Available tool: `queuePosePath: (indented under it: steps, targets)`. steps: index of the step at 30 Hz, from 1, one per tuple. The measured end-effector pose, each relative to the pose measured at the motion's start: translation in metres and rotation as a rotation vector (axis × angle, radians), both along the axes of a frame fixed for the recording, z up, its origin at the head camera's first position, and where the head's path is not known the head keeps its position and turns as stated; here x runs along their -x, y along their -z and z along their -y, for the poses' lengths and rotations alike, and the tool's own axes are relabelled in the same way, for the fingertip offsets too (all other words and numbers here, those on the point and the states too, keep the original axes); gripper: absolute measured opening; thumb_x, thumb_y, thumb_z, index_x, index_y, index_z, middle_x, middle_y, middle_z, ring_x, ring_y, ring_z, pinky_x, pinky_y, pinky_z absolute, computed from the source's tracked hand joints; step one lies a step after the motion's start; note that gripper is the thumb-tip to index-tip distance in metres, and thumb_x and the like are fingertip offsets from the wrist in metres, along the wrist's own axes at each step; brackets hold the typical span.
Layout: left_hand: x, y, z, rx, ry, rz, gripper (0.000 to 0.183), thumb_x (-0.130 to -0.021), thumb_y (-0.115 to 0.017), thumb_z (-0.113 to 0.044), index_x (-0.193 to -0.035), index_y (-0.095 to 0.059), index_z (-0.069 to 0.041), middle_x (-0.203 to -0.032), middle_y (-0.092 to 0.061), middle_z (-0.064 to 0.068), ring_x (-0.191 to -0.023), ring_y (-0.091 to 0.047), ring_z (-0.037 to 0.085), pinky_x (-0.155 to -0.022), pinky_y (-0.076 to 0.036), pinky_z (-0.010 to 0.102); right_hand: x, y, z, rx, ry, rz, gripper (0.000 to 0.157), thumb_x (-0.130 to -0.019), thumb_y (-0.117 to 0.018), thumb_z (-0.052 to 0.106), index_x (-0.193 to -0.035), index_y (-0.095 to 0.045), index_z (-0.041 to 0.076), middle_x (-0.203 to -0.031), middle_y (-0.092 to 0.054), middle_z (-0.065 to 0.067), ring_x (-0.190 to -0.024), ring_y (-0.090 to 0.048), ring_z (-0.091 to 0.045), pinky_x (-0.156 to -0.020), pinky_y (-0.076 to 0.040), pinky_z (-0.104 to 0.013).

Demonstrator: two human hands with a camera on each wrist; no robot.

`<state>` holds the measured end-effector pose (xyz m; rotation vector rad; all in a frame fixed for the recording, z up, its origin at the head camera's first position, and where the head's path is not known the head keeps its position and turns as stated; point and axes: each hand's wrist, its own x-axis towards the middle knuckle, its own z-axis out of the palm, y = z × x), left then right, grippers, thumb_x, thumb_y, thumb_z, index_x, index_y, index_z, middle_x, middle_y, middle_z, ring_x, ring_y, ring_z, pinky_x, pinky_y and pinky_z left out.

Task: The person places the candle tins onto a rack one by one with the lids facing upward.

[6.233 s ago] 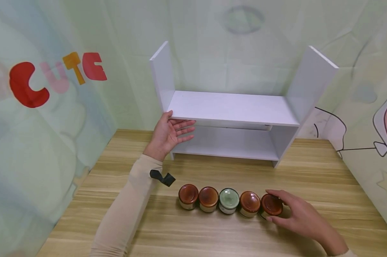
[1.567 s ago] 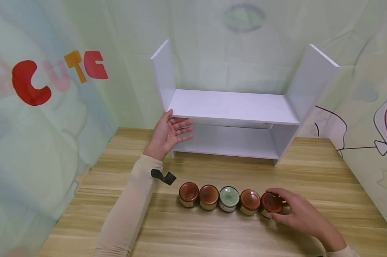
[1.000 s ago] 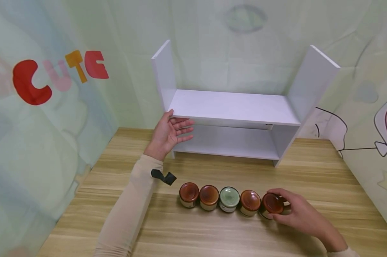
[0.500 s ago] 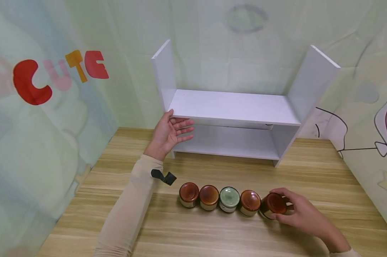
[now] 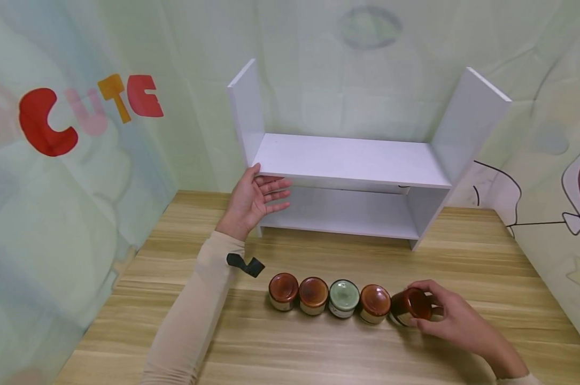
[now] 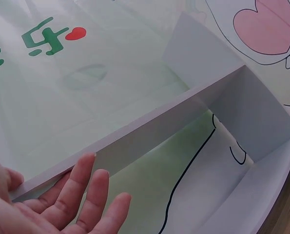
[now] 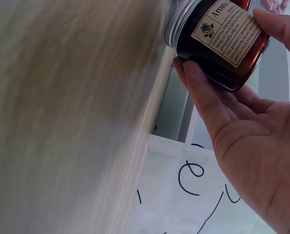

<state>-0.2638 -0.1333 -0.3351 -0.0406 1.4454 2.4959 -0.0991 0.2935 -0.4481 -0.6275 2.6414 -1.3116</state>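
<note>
Gripping the rightmost brown jar [image 5: 418, 303] between thumb and fingers of the right hand [image 5: 453, 318], near right. Tipped to the right, bottom up, with its silver lid [image 7: 181, 22] downward; can't tell if touching the table [image 5: 318, 355]. Counting five jars [image 5: 314, 293] in one row there: four brown, one green [image 5: 343, 294] smack in the middle. Can't make out what's inside any. Could read "Aroma" on the held one's label [image 7: 226, 31], cut off up top in the right wrist view. Farther back, left side: holding one white shelf unit [image 5: 352, 158] by its upper board with the left hand [image 5: 251, 200], with three fingers loosely spread below. Counting two boards, two side panels; partly hidden behind that hand at left.
</note>
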Motion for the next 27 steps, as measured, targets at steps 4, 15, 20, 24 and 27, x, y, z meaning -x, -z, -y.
queuePosePath:
  steps: [4,15,20,24,27]
  targets:
    - [0.0,0.0,0.0,-0.002,-0.002,0.006,0.052,-0.109,-0.035,-0.047,-0.113,-0.06,-0.002,-0.094,-0.078,0.007,-0.093,-0.073,0.026,-0.076,-0.061,0.043,0.0,0.0,-0.001,0.015,-0.004,0.03,0.053,-0.087,-0.083,0.021,-0.129,-0.054,0.009,-0.121,-0.067,-0.014,-0.099,-0.068,-0.008,-0.08,-0.058,-0.025]
    - [0.0,0.0,-0.001,-0.015,-0.001,0.006,0.051,-0.109,-0.036,-0.047,-0.113,-0.06,-0.002,-0.094,-0.078,0.008,-0.09,-0.073,0.025,-0.076,-0.061,0.043,-0.001,0.001,-0.004,0.077,-0.022,0.047,0.052,-0.088,-0.08,0.014,-0.131,-0.051,0.006,-0.122,-0.066,-0.019,-0.104,-0.068,-0.008,-0.083,-0.056,-0.023]
    - [0.0,0.0,0.0,-0.014,0.0,0.001,0.051,-0.109,-0.036,-0.047,-0.112,-0.061,-0.002,-0.094,-0.078,0.008,-0.092,-0.073,0.026,-0.077,-0.061,0.043,-0.001,0.003,-0.007,0.094,-0.057,0.0,0.056,-0.09,-0.078,0.009,-0.138,-0.049,0.002,-0.125,-0.064,-0.022,-0.108,-0.067,-0.006,-0.085,-0.056,-0.022]
    - [-0.001,0.0,0.0,-0.004,0.004,-0.009,0.051,-0.109,-0.036,-0.046,-0.111,-0.062,-0.002,-0.094,-0.078,0.007,-0.094,-0.073,0.026,-0.078,-0.061,0.044,0.0,0.005,-0.01,0.093,-0.091,-0.055,0.061,-0.09,-0.076,0.004,-0.144,-0.047,0.001,-0.126,-0.062,-0.02,-0.11,-0.066,-0.007,-0.087,-0.055,-0.022]
    - [-0.001,-0.001,0.0,0.004,0.006,-0.012,0.052,-0.109,-0.036,-0.046,-0.111,-0.061,-0.002,-0.094,-0.078,0.007,-0.094,-0.073,0.026,-0.079,-0.061,0.043,0.0,0.005,-0.011,0.092,-0.087,-0.054,0.058,-0.09,-0.076,0.004,-0.141,-0.048,0.0,-0.125,-0.063,-0.018,-0.109,-0.067,-0.009,-0.086,-0.055,-0.023]
